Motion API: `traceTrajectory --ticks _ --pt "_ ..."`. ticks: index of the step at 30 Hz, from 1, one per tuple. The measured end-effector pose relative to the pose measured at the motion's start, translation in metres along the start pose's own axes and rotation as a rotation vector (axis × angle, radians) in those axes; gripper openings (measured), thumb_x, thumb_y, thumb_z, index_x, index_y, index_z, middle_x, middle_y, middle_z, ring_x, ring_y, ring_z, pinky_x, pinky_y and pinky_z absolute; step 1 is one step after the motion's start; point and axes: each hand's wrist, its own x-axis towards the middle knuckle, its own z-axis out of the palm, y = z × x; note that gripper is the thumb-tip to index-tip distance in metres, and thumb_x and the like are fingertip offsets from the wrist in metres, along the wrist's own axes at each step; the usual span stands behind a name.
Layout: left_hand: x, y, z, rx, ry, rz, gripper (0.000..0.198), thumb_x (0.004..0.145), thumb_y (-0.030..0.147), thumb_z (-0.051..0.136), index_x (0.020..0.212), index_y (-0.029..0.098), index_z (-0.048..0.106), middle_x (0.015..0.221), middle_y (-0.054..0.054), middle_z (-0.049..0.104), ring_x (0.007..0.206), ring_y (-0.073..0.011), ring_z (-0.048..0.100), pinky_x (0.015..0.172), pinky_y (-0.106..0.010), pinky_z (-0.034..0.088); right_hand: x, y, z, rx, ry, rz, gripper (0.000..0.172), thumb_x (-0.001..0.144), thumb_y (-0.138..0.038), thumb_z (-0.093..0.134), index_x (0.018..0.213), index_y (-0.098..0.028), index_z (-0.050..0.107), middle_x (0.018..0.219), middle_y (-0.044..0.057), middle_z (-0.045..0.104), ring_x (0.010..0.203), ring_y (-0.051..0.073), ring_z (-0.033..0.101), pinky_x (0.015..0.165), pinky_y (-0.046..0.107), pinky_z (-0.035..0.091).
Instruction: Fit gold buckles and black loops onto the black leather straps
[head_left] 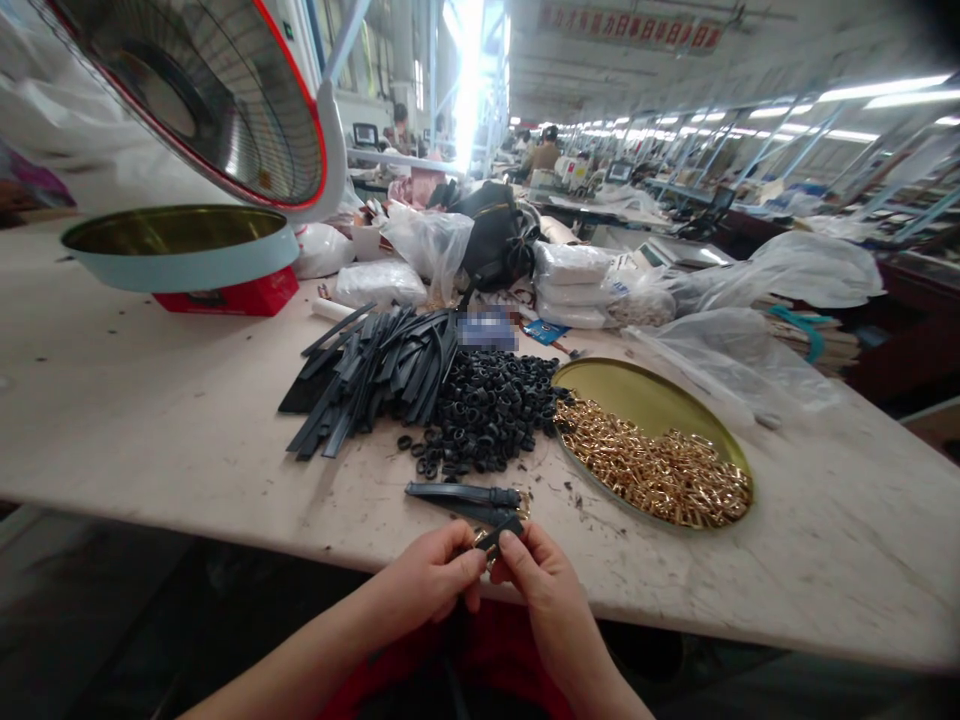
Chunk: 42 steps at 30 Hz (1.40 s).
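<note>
Both hands meet at the near edge of the desk (150, 400), fingertips together. The left hand (431, 580) and the right hand (546, 585) are each pinched on the same black strap (501, 532). A glint of gold metal shows where the thumbs close on it. The short visible end of the strap slants from near left up to far right between the two hands, so neither hand is clearly nearer to it. Whether the rest hangs below the desk edge cannot be told.

Just beyond the fingertips, two more straps (461, 493) lie flat on the desk with their long axis left to right and their gold ends to the right. Farther off is a heap of black loops (484, 410), with a fan of black strips (371, 375) to its left. To the right, nearer the right hand, a round gold tray (637, 375) holds gold buckles (660, 475).
</note>
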Motion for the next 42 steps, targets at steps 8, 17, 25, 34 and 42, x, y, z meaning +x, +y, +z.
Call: traceTrajectory --ticks 8,17,25,34,42 --pt "-0.005 0.004 0.006 -0.027 0.044 0.028 0.023 0.074 0.039 0.044 0.074 0.016 0.045 0.056 0.005 0.055 0.031 -0.0018 0.033 0.034 -0.015 0.022 -0.007 0.001 0.001 -0.277 0.102 -0.205 0.027 0.081 -0.042 0.047 0.073 -0.018 0.054 0.061 -0.001 0.056 0.057 0.013 0.052 0.055 0.023 0.041" --pt "-0.017 0.001 0.014 -0.008 0.057 0.100 0.018 0.077 0.034 0.043 0.073 0.016 0.044 0.054 0.005 0.054 0.033 -0.0028 0.034 0.035 -0.015 0.023 -0.022 -0.008 0.002 -0.377 0.131 -0.307 0.022 0.084 -0.036 0.043 0.075 -0.020 0.054 0.064 0.001 0.059 0.059 0.015 0.055 0.055 0.024 0.042" --pt "-0.038 0.001 0.022 0.186 0.166 0.156 0.022 0.079 0.037 0.043 0.068 0.017 0.045 0.052 0.006 0.050 0.040 -0.0063 0.037 0.037 -0.017 0.026 -0.036 -0.004 -0.001 -0.508 0.118 -0.454 0.007 0.075 -0.027 0.055 0.074 -0.020 0.053 0.068 0.001 0.059 0.066 0.016 0.054 0.062 0.027 0.042" --pt "-0.030 0.006 0.011 0.325 0.210 0.222 0.027 0.077 0.034 0.047 0.098 0.018 0.046 0.062 0.006 0.055 0.049 -0.0095 0.048 0.049 -0.019 0.036 -0.030 -0.018 -0.001 -0.327 -0.169 -0.297 0.029 0.084 -0.040 0.040 0.073 -0.017 0.054 0.068 0.001 0.055 0.066 0.014 0.051 0.061 0.024 0.040" --pt "0.004 0.007 -0.006 0.415 0.210 0.150 0.026 0.082 0.039 0.034 0.079 0.018 0.050 0.054 0.005 0.045 0.053 -0.0113 0.044 0.052 -0.020 0.034 0.063 -0.040 -0.077 -1.057 0.238 -0.448 0.019 0.084 -0.029 0.042 0.081 -0.017 0.058 0.075 0.004 0.060 0.068 0.015 0.054 0.061 0.025 0.040"
